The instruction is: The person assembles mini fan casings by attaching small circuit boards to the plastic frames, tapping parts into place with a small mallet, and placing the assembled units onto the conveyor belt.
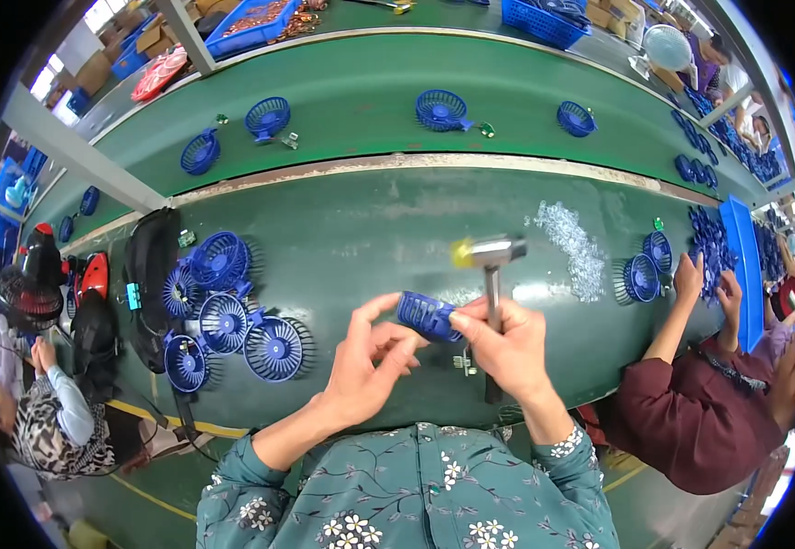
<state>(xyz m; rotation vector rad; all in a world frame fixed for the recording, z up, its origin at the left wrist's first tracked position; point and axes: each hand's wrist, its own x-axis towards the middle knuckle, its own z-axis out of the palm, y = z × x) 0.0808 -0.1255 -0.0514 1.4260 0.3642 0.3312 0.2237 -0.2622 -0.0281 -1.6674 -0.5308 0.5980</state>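
Observation:
My left hand (368, 361) pinches one end of a curved blue plastic fan part (425, 316) above the green bench. My right hand (514, 352) steadies the other end with its thumb and forefinger. The same right hand also grips an upright hammer (500, 250), its head with one yellow face and one metal face pointing away from me. The hammer's dark handle runs down through the palm, partly hidden by the fingers. Just below the blue part is a small green circuit board (463, 364).
Several blue fan housings (274, 349) lie to my left, beside a black bag (152, 293). Small clear plastic pieces (569, 252) are heaped right of centre. Beyond runs a green conveyor (351, 114) carrying more housings. At right, a co-worker's hands (688, 276) handle blue parts.

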